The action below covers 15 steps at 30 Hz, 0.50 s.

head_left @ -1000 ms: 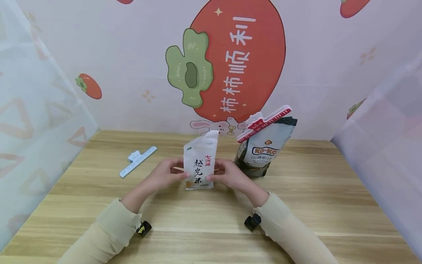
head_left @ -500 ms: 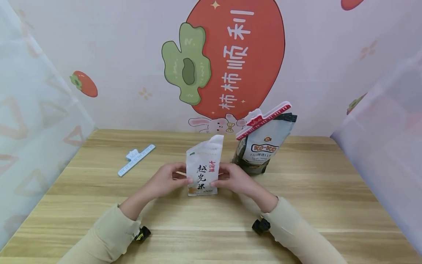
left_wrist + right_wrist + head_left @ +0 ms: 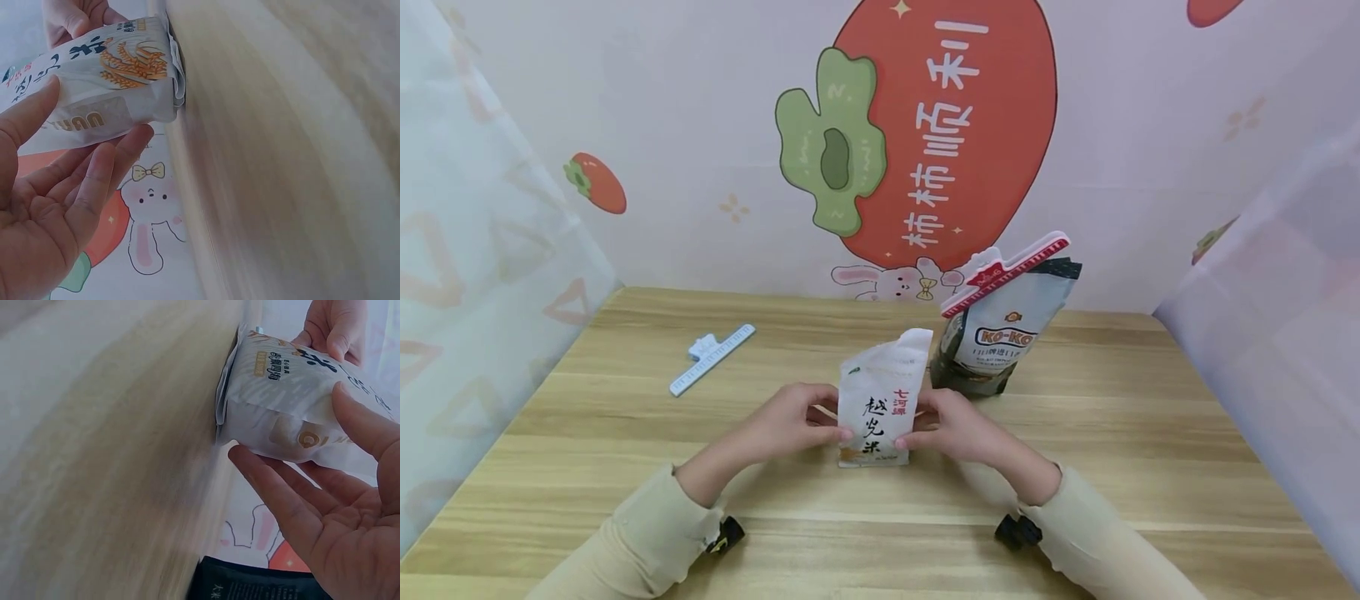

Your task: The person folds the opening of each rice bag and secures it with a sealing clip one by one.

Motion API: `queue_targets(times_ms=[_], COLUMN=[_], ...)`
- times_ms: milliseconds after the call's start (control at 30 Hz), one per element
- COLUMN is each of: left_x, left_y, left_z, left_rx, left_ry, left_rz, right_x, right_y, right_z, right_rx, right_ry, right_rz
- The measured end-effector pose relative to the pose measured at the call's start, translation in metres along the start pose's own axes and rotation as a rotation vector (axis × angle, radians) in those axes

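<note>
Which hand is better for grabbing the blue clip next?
Probably the left hand: the blue clip lies nearer it, while the right hand is across the white bag. Both hands hold the bag now.

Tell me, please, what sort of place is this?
Probably a decorated indoor booth, perhaps for filming: a light wood-grain tabletop, a white backdrop printed with a large orange-red persimmon, and pale patterned side sheets.

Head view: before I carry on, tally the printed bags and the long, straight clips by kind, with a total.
Bags: 2 (white bag with black and red lettering; dark-green and pale-blue KO-KO bag)
Clips: 2 (long light-blue clip; long red-and-white clip)
Total: 4
</note>
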State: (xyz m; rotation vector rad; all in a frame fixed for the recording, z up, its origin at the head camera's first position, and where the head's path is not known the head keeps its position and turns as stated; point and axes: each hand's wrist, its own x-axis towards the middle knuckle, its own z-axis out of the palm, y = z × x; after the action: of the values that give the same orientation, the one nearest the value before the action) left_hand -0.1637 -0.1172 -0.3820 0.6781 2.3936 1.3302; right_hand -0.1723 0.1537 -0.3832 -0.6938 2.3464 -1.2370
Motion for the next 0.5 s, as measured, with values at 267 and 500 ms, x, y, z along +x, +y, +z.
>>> queue_targets(times_ms=[267,500], left_x=[-0.003,-0.004], left_y=[0.006,0.013], left_z=[0.006,0.013], left_rx=[-0.016,-0.028], left_ry=[-0.061,-0.097], left_rz=[-0.001,0.003], right_x=[-0.016,-0.027], right_y=[0.001,0.002], right_z=[-0.001,-0.002], right_rx=[0.018,0.033], right_ry=[-0.032,-0.053], right_rz=[-0.064,-0.096])
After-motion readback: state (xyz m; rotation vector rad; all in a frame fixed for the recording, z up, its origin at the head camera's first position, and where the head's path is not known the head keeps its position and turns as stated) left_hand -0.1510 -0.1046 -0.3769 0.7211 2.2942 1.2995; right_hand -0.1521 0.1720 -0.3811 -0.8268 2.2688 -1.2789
